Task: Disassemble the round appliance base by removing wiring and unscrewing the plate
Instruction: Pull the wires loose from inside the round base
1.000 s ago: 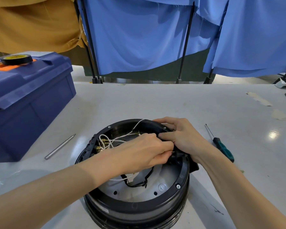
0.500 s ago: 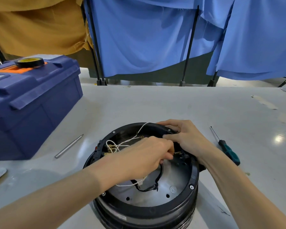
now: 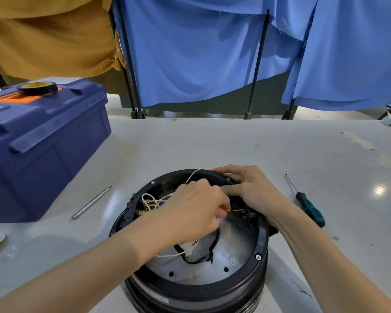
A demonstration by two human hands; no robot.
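the round appliance base (image 3: 261, 242) stands open side up on the counter (image 3: 212, 145), near the front edge and directly below the camera. inside its black ring the metal plate (image 3: 235, 245) is in place, and a screw (image 3: 258, 257) is seated on the ring. white wiring (image 3: 149, 196) loops at the left inner wall, and a black cable (image 3: 213, 249) curves across the plate.

left hand (image 3: 196, 213): fingers curled, tips pinching a thin lead (image 3: 233, 210) that runs to a terminal at the right inner wall. right hand (image 3: 253, 190): curled over the far right rim, gripping the base.

assessment: the wiring step is in hand and unscrewing has not begun. the next move calls for a straight pull along the line of the terminal while the right hand braces the base (whether the connector has already slipped off cannot be told). the wiring at the left wall looks due afterwards.

surroundings: a green-handled screwdriver (image 3: 309, 210) lies untouched just right of the base. a metal rod (image 3: 92, 202) lies to the left, near a blue toolbox (image 3: 43, 141) with a tape roll (image 3: 37, 88) on its lid. blue cloth screens (image 3: 190, 53) hang behind the counter.
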